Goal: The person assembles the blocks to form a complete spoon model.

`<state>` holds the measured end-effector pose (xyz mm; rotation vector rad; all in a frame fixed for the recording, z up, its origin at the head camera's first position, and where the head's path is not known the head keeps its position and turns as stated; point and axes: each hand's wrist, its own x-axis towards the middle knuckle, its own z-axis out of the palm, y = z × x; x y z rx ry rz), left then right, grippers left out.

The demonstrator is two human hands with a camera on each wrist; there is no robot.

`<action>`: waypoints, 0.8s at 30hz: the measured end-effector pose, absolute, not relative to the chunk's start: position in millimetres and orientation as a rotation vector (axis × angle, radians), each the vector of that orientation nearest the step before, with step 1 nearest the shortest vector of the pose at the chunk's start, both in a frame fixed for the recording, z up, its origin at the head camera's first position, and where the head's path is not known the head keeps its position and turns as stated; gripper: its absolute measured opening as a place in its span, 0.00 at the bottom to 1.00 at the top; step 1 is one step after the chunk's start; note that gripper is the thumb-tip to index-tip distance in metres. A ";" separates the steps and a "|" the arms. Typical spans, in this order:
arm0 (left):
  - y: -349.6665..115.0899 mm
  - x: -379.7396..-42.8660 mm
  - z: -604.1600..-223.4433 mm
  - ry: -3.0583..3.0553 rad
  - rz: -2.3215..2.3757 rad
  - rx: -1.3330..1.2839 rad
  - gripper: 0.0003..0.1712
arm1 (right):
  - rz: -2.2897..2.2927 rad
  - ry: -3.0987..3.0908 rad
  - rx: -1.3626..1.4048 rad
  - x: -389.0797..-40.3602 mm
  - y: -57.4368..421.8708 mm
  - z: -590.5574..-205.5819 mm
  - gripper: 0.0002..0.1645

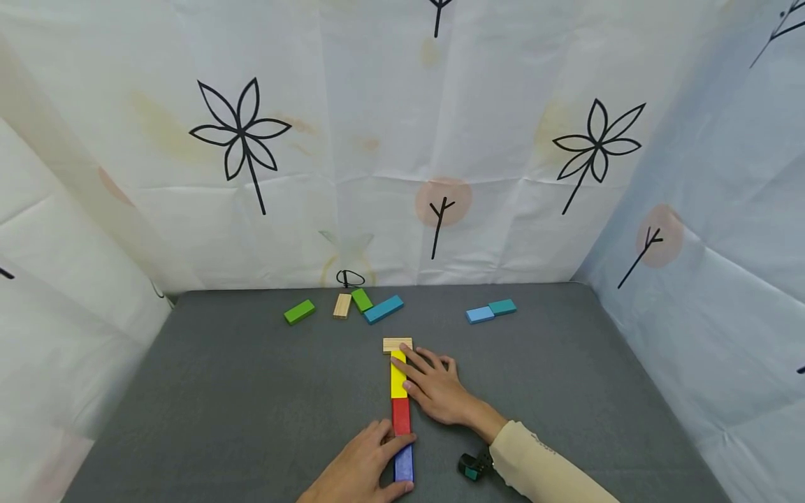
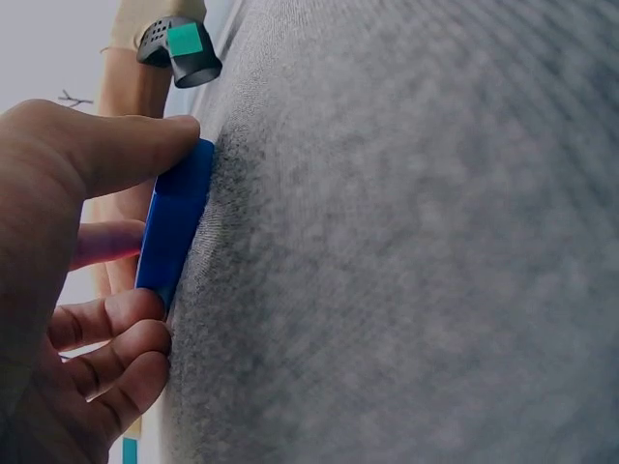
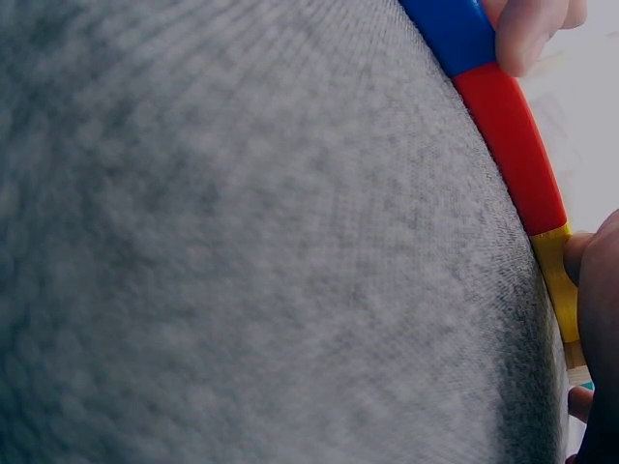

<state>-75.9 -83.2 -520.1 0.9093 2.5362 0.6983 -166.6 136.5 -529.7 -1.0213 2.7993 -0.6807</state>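
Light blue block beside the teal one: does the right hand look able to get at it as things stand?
Probably yes: only grey tabletop shows between the right hand and the light blue block, though that hand would first have to leave the yellow block.

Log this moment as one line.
left hand holds blue block; right hand touches yellow block; red block between them; wooden block across row's far end

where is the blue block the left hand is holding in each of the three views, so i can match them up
Head: bottom, just right of centre, the blue block at the near end of the row, below the red block.
Left wrist: upper left, under the thumb.
Right wrist: top edge, right of centre, meeting the red block.
Shared landmark: the left hand, touching the blue block in every view.
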 end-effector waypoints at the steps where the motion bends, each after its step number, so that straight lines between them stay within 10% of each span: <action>1: -83.7 -75.9 -520.5 2.534 0.715 0.909 0.38 | -0.686 2.799 -1.023 -166.5 136.5 -529.6 0.30; 24: -103.0 -141.5 -526.1 3.048 0.967 0.714 0.45 | -0.680 2.800 -1.015 -167.7 137.3 -531.3 0.31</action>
